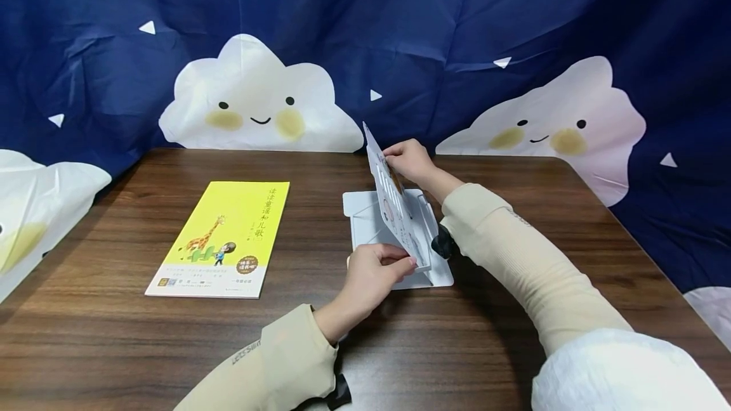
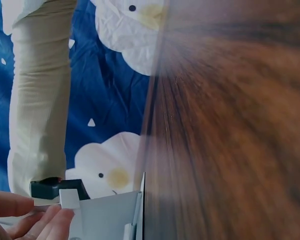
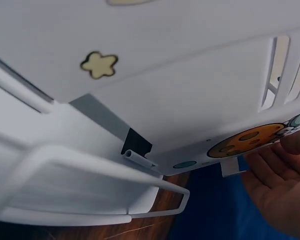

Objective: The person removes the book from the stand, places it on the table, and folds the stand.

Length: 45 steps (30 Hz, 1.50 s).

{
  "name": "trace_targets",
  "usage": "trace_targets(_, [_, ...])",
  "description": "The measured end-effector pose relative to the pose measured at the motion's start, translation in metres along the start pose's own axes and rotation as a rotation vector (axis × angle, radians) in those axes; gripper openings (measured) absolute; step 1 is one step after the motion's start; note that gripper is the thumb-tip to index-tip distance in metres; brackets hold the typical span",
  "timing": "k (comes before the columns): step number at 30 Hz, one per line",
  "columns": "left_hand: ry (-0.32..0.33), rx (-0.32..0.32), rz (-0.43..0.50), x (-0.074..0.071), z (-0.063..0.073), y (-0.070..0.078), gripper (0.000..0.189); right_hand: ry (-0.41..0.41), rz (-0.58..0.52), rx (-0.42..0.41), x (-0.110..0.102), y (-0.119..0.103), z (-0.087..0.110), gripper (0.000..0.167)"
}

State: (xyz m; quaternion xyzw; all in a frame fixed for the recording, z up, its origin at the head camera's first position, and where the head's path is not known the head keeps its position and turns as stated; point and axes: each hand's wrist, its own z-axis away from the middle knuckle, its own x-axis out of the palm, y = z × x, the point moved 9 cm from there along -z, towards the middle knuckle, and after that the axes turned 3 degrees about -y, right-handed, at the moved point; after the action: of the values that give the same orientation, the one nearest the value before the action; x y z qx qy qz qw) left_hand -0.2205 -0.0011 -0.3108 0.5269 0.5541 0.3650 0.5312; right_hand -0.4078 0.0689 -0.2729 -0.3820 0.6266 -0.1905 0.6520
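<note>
A white folding book stand [image 1: 390,190] with cartoon prints and slots is partly unfolded, its upper panel tilted steeply over the flat base plate [image 1: 362,224]. The left hand [image 1: 374,274] pinches the near edge of that panel. In the left wrist view, its thumb and fingers [image 2: 60,222] close on the edge beside a small white tab [image 2: 70,199]. At the panel's far edge, the right hand [image 1: 410,160] grips with thumb and fingers. The right wrist view shows it beside an orange planet print [image 3: 247,141], with a white wire support [image 3: 110,167] standing out below the panel.
A yellow children's book [image 1: 228,227] with a giraffe on its cover lies left of the stand on the brown wooden table [image 1: 320,170]. Behind the table hangs a blue curtain [image 1: 411,11] with smiling clouds.
</note>
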Motion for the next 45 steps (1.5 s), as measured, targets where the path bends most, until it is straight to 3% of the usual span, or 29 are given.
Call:
trace_targets(5, [0.003,0.003,0.017,0.003,-0.003,0.001,0.011,-0.016,0.047,-0.034,0.003,-0.006,-0.004,0.023])
trace_targets(23, [0.015,0.029,-0.066,0.01,-0.01,0.005,0.009,-0.064,0.208,-0.07,0.006,-0.021,-0.01,0.022])
trace_targets(32, [0.038,0.002,-0.054,0.009,-0.011,0.004,0.011,-0.106,0.236,-0.08,0.014,-0.027,-0.015,0.022])
trace_targets(39, [0.046,0.043,-0.093,0.01,-0.014,0.008,0.012,-0.13,0.253,-0.092,0.013,-0.034,-0.015,0.023])
trace_targets(45, [0.049,0.035,-0.1,0.011,-0.015,0.007,0.01,-0.161,0.217,-0.091,0.018,-0.032,-0.018,0.023])
